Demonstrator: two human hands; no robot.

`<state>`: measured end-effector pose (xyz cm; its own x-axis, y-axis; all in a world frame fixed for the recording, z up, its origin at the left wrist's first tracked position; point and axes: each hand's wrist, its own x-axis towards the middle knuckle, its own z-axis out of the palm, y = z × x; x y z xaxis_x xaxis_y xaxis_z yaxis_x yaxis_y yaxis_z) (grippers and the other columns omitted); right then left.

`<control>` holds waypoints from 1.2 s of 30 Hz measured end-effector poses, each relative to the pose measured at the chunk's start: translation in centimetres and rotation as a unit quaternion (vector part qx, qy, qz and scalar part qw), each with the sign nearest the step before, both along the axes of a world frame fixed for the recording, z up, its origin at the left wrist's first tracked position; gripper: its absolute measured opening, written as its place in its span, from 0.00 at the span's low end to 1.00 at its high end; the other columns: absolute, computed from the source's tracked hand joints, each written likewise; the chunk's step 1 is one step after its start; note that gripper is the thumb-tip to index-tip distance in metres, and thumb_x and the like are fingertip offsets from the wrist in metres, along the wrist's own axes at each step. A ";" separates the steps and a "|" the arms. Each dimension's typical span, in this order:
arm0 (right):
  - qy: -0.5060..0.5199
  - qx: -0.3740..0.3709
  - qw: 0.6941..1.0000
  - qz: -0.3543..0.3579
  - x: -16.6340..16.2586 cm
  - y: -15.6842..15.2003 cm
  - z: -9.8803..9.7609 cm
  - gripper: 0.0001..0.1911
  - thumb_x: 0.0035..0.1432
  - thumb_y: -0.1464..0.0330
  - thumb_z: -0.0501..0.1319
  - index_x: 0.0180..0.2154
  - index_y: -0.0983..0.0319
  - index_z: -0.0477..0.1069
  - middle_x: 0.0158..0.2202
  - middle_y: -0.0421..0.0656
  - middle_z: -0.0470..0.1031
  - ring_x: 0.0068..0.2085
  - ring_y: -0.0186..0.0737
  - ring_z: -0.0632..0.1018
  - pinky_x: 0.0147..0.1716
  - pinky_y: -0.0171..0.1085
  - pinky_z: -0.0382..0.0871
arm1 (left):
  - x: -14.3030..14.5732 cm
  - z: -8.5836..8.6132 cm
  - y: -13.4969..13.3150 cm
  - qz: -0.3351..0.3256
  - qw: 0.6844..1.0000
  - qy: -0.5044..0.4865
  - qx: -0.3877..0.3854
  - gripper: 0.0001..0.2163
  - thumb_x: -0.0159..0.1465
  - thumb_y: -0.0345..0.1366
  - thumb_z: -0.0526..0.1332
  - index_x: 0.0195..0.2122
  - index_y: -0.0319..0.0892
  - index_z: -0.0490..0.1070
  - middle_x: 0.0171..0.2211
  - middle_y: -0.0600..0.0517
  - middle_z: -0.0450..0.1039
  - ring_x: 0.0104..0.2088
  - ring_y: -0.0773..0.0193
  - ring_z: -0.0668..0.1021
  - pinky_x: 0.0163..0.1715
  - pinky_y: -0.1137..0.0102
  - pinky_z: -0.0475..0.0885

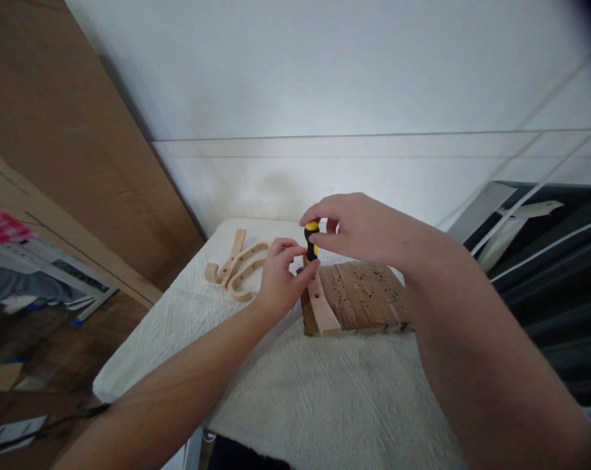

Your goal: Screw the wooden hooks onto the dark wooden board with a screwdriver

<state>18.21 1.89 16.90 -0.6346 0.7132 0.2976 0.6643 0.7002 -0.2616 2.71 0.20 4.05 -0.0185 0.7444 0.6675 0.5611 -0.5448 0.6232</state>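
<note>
Smooth matt wood strip [326, 316], rough, pitted wooden board [368, 297], plastic-looking tool handle [312, 243], textured matt cloth [315, 398].

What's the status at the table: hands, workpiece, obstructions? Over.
Right hand gripping yellow-and-black handle, near upright. Left hand at its base. Pale wooden piece on holed board. Curved wooden pieces off left, seemingly not in the way.

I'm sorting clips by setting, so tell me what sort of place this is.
Likely a room serving as a makeshift work corner: a cream textured cloth lies under a hole-pitted brown wooden board, a white wall stands behind, and the right hand holds a yellow-and-black tool handle.
</note>
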 end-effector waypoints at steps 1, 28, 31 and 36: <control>-0.001 -0.001 1.000 0.002 0.0 0.0 0.0 0.12 0.56 0.68 0.59 0.40 0.60 0.77 0.39 0.43 0.79 0.36 0.37 0.75 0.35 0.34 0.64 | 0.0 0.0 0.0 -0.003 1.000 0.001 0.001 0.07 0.56 0.32 0.66 0.37 0.42 0.75 0.39 0.49 0.68 0.35 0.66 0.71 0.31 0.70 0.70; -0.008 -0.031 0.998 -0.049 0.2 0.0 0.1 0.12 0.54 0.61 0.62 0.36 0.62 0.76 0.32 0.43 0.78 0.30 0.36 0.74 0.28 0.34 0.62 | -0.2 -0.4 0.2 -0.004 0.997 0.059 0.051 0.06 0.58 0.35 0.66 0.35 0.40 0.74 0.37 0.49 0.68 0.38 0.63 0.73 0.37 0.67 0.71; -0.004 -0.026 0.999 -0.026 0.4 0.1 0.1 0.13 0.54 0.61 0.61 0.39 0.61 0.76 0.34 0.43 0.78 0.31 0.36 0.74 0.29 0.34 0.62 | -0.1 -0.3 0.1 -0.020 0.994 0.086 0.059 0.05 0.61 0.33 0.63 0.37 0.40 0.74 0.39 0.47 0.68 0.38 0.63 0.72 0.38 0.66 0.71; -0.010 -0.026 1.000 0.010 0.5 -0.1 0.3 0.11 0.57 0.64 0.58 0.38 0.60 0.77 0.34 0.42 0.78 0.33 0.36 0.74 0.32 0.34 0.62 | 0.0 -0.1 -0.3 -0.031 0.992 0.099 0.066 0.06 0.61 0.30 0.61 0.39 0.40 0.73 0.41 0.46 0.68 0.39 0.62 0.72 0.40 0.65 0.71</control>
<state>18.68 1.84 17.16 -0.6546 0.7146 0.2467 0.6557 0.6991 -0.2850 2.68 -0.14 3.96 0.1664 0.6459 0.7451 0.6275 -0.6522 0.4252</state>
